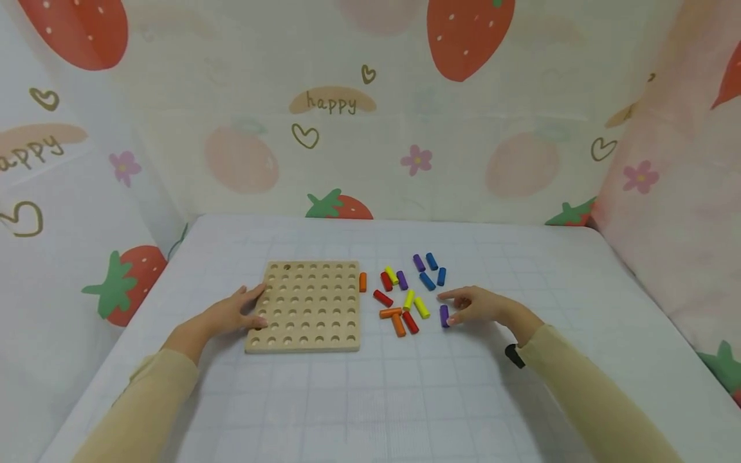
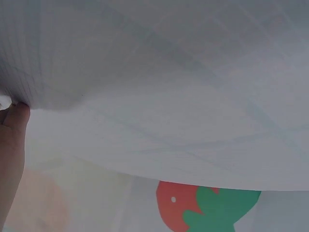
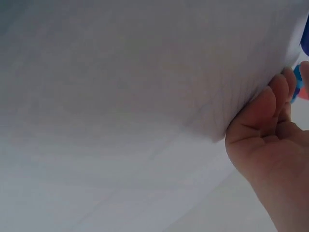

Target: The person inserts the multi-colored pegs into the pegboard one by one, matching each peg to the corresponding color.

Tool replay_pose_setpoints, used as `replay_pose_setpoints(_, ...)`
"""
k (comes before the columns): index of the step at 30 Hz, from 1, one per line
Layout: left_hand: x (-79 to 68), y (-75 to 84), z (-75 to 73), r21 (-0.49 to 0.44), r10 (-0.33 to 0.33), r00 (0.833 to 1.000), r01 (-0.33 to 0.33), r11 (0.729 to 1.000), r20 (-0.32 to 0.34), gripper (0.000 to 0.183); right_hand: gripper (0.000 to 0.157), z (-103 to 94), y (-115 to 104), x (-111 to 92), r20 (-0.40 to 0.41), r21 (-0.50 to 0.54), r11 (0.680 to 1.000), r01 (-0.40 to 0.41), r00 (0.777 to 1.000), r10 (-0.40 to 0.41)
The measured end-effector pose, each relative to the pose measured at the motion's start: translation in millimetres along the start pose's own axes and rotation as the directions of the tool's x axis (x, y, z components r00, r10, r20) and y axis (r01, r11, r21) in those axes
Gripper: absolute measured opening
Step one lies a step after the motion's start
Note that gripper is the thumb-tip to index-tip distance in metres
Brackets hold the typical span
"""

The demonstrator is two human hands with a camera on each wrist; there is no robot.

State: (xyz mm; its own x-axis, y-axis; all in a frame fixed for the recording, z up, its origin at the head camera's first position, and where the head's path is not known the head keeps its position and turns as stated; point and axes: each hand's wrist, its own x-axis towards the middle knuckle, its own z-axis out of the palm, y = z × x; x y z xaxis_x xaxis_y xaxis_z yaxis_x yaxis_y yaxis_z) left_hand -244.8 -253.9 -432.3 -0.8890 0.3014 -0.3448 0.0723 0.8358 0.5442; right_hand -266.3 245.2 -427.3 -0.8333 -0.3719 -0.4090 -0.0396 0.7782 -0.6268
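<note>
A square wooden pegboard (image 1: 307, 315) with rows of round holes lies flat on the table. My left hand (image 1: 226, 313) rests at its left edge, thumb and forefinger spread apart and touching the board. In the left wrist view, only part of that hand (image 2: 12, 140) shows at the border. My right hand (image 1: 483, 305) is low over the table, its thumb at a purple peg (image 1: 444, 316) and its forefinger reaching out past it. Curled lower fingers of the right hand (image 3: 268, 128) rest on the cloth in the right wrist view.
Loose pegs lie between board and right hand: several blue ones (image 1: 427, 281), several yellow (image 1: 421, 307), several red (image 1: 383, 298) and several orange (image 1: 398, 325). One orange peg (image 1: 363, 282) lies against the board's right edge. A strawberry-patterned curtain (image 1: 359, 154) stands behind the table.
</note>
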Motion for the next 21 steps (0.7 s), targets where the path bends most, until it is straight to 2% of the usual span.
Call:
replay_pose_setpoints(10, -1.7, -0.4, -1.1, 0.011, 0.002, 1.0, -0.002, 1.0, -0.006, 0.103, 0.045, 5.3, -3.4, 6.4, -0.046, -0.029, 1.0, -0.007, 0.999, 0.006)
replay_pose_setpoints(21, -1.7, 0.9, 0.7, 0.02, 0.023, 0.999, -0.022, 1.0, -0.025, 0.101, 0.038, 14.7, -16.0, 0.4, -0.126, 0.112, 0.992, -0.059, 0.989, 0.073)
